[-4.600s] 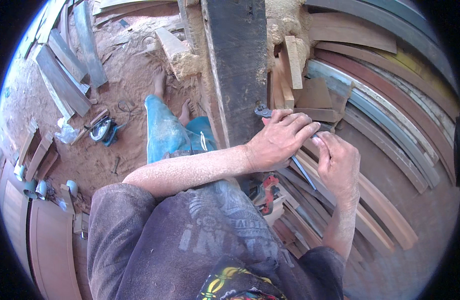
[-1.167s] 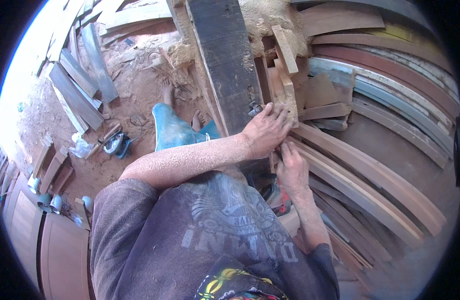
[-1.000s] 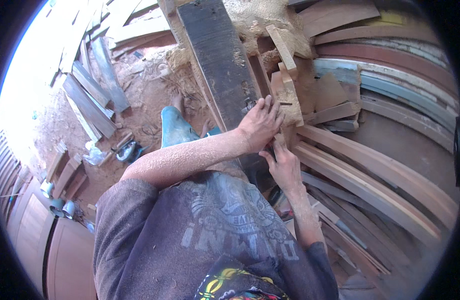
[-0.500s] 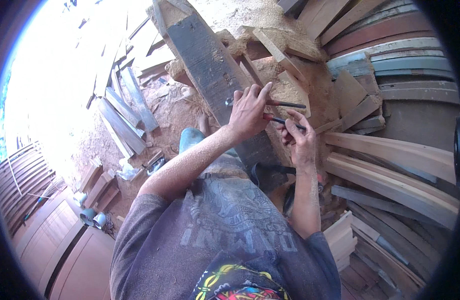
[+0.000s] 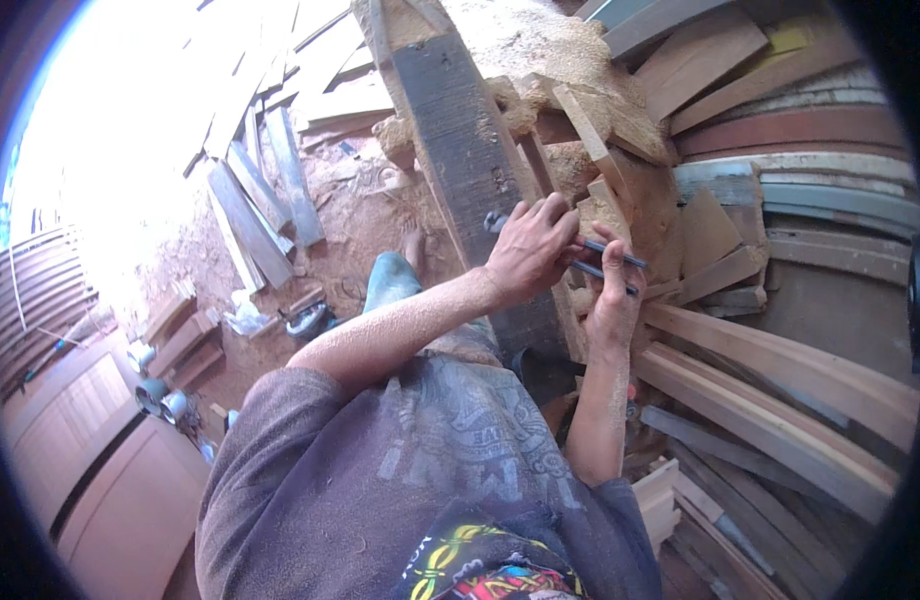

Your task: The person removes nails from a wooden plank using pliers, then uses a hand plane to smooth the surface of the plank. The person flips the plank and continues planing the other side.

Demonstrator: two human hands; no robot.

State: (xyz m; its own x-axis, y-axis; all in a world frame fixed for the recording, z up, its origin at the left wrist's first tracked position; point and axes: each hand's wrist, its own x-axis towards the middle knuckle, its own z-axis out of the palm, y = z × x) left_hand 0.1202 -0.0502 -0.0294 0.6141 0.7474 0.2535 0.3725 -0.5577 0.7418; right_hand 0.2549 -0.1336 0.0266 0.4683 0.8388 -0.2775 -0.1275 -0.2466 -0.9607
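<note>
A pair of pliers (image 5: 628, 260) with two dark handles lies across my hands, above a long dark wooden beam (image 5: 450, 120). My left hand (image 5: 533, 250) is closed over the middle of the tool. Its rounded metal end (image 5: 495, 221) shows past the wrist side of that hand, over the beam. At the other end my right hand (image 5: 612, 300) is closed around the handles, thumb up against them. What lies under my left palm is hidden. Sawdust coats both forearms.
Piled sawdust (image 5: 540, 45) and offcuts (image 5: 585, 125) lie beyond the beam. Stacked boards (image 5: 780, 370) crowd the right side. Loose planks (image 5: 250, 220) are on the ground at left, near wooden panels (image 5: 130, 510). My knee (image 5: 391, 280) is beside the beam.
The two handles, spread apart before, are now close together. My right hand, looser earlier with fingers raised, has closed on them. The view has shifted, so the beam appears further right.
</note>
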